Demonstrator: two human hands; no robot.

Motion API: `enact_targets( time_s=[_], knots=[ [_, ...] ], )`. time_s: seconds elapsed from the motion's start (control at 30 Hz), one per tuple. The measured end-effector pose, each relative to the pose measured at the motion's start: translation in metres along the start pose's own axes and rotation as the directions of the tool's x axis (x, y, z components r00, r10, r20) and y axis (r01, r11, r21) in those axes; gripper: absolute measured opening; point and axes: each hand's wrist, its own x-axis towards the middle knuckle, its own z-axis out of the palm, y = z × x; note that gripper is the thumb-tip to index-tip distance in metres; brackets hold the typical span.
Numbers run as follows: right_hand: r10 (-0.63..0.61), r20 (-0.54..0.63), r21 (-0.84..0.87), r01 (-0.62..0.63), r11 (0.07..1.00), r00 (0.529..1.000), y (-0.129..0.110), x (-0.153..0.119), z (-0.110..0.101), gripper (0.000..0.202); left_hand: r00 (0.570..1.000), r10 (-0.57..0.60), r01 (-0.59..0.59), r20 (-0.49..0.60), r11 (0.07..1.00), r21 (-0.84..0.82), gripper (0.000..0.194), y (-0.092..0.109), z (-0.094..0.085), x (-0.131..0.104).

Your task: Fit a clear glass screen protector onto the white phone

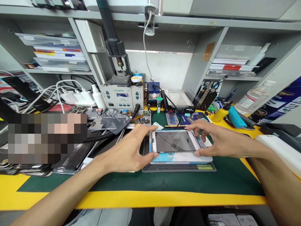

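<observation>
A white-framed smartphone [175, 141] with a dark screen lies sideways, face up, at the middle of the bench. At its left end my left hand [131, 147] has thumb and forefinger on the two long edges. My right hand [209, 138] grips the right end the same way, thumb on the near edge and forefinger on the far one. Directly beneath the phone is a flat white and light-blue box [181, 158]. This rests on a grey perforated mat [178, 168]; whether the phone touches the box, I cannot tell.
A hot-air station [123, 96] stands behind, left of centre. Phone parts in bags [110, 122] and long dark panels [72, 155] crowd the left. A yellow bottle [221, 113], a blue bottle [237, 116] and a white box [279, 150] sit right. A green mat [169, 182] covers the yellow bench.
</observation>
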Motion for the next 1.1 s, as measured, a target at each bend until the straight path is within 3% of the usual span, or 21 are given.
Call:
enact_targets(
  time_s=[0.4,0.63,0.83,1.1],
  knots=[
    [0.014,0.076,0.049,-0.018,0.999,0.997,-0.004,0.001,-0.005,0.078,1.0,0.005,-0.004,-0.022,0.998,0.059,0.061,0.004,0.0,0.004],
    [-0.009,0.11,0.092,-0.001,0.996,0.994,0.0,0.001,-0.009,0.08,0.99,-0.018,0.021,-0.141,1.0,0.022,0.057,0.001,0.011,0.004],
    [-0.073,0.11,0.177,0.053,0.983,0.991,0.002,0.002,-0.013,0.059,0.998,0.002,0.004,-0.066,0.997,0.082,0.063,-0.001,0.005,0.005],
    [-0.03,0.075,0.239,0.011,0.971,0.997,0.0,0.006,-0.012,0.043,0.996,0.011,-0.002,-0.088,0.995,0.099,0.065,-0.003,0.006,0.005]
  ],
)
